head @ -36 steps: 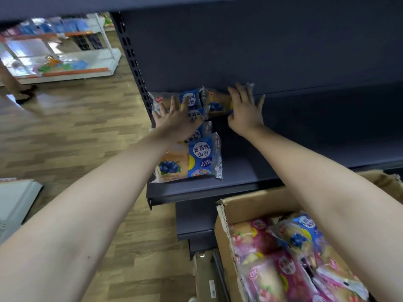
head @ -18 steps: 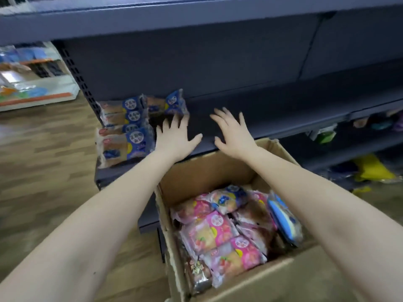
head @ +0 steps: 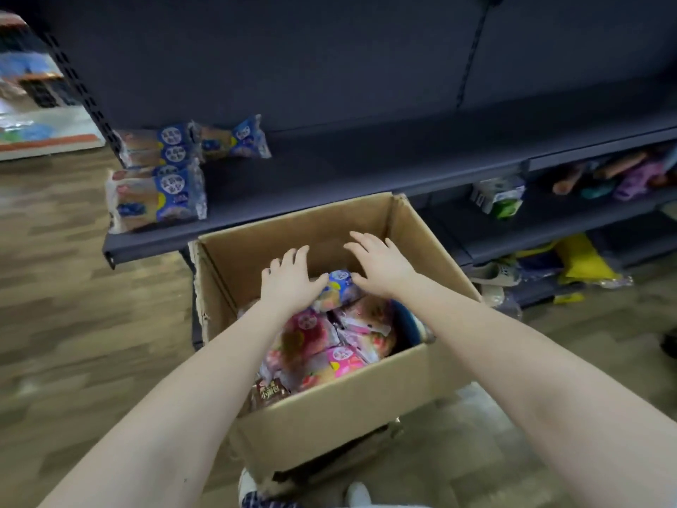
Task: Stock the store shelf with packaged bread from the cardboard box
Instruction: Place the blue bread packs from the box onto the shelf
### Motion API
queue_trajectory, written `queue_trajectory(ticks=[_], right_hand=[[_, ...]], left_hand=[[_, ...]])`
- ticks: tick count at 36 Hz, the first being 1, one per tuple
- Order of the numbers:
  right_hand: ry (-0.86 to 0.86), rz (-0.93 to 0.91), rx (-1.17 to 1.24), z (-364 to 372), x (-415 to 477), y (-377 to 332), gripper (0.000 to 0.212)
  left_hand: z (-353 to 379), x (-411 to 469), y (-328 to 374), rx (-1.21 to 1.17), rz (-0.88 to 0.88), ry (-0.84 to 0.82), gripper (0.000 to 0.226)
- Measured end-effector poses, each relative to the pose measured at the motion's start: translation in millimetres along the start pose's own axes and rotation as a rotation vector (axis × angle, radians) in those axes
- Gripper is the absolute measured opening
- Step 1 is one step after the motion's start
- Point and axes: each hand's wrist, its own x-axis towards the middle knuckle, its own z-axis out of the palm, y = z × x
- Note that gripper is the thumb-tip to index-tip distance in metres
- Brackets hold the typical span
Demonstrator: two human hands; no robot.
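Observation:
An open cardboard box [head: 344, 408] stands on the floor in front of the dark shelf [head: 366, 177]. It holds several bread packs, mostly pink ones [head: 329, 357], with one blue pack [head: 339, 289] on top at the far side. My left hand [head: 291, 280] and my right hand [head: 381, 264] hover over the box, fingers spread, on either side of that blue pack and touching its ends. Neither hand grips anything. Several blue bread packs [head: 157, 192] lie stacked at the shelf's left end, and another blue pack [head: 234, 139] leans behind them.
Lower shelves on the right [head: 549, 229] hold a small carton [head: 502, 198], slippers and yellow bags. The floor is wood to the left. A white display unit [head: 36, 130] stands far left. My shoes show at the bottom edge.
Both hands pulled back from the shelf, where they left blue packs, and came down over the box. The view tilted down toward the box.

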Motion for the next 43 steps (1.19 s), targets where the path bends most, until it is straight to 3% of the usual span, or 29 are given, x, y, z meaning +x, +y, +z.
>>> queue_trajectory(ticks=[5,18,23,30,37,43], right_hand=[[-0.126,0.19,0.092,17.7,-6.0,17.6,0.066],[-0.441,0.321,0.135,50.4,-7.0,42.5,0.087],[-0.39,0.293,0.099,53.3,-4.5,40.1,0.077],[-0.373,0.344,0.049,45.5,-1.1,38.6,0.028],[-0.332,0.467,0.242,44.7,-2.1,39.8,0.04],[-0.081,0.483,0.465,38.2,-6.8,39.6,0.037]], left_hand=[[20.0,-1.6,1.6,0.031,0.009,-0.055,0.075],[78.7,9.6,-5.1,0.005,0.085,-0.24,0.076],[89.9,10.5,-15.5,0.023,0.131,-0.102,0.058],[88.2,16.9,-19.7,-0.015,0.129,-0.071,0.043],[88.8,13.6,-20.1,-0.089,0.118,-0.036,0.034],[75.6,11.8,-8.6,-0.184,0.095,0.001,0.032]])
